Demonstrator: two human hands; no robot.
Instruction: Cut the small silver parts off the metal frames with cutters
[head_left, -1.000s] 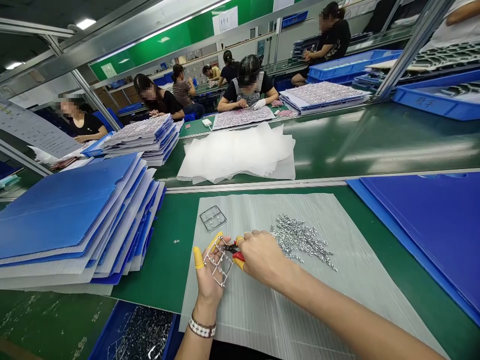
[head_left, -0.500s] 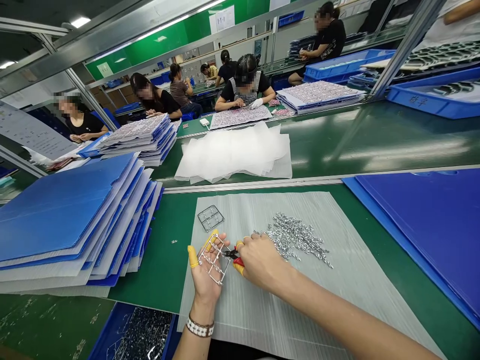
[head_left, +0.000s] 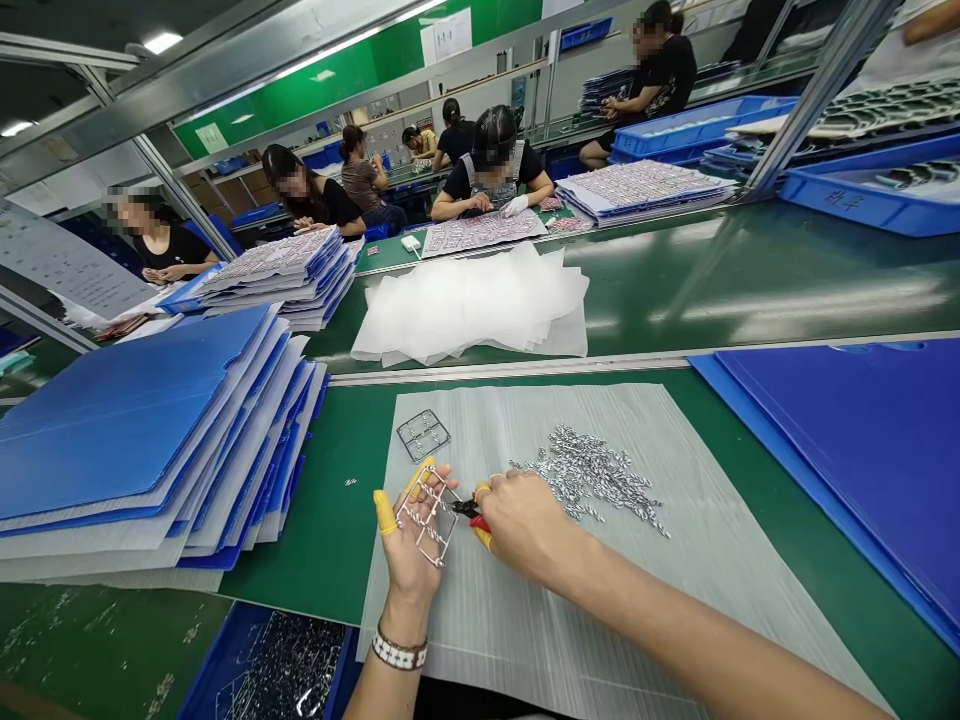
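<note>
Pointing left: red-handled cutters (head_left: 466, 508), long axis crosswise, at silver frame (head_left: 431, 517).

Pale sheet (head_left: 697, 540) on green bench (head_left: 334, 530); blue boards (head_left: 847, 450) — alongside.

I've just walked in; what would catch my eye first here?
Probably the left hand holding a silvery frame, with the right hand gripping red-handled cutters at its edge. Beyond them, shiny little pieces lie heaped on a whitish sheet. A big blue-topped stack stands at left.
</note>
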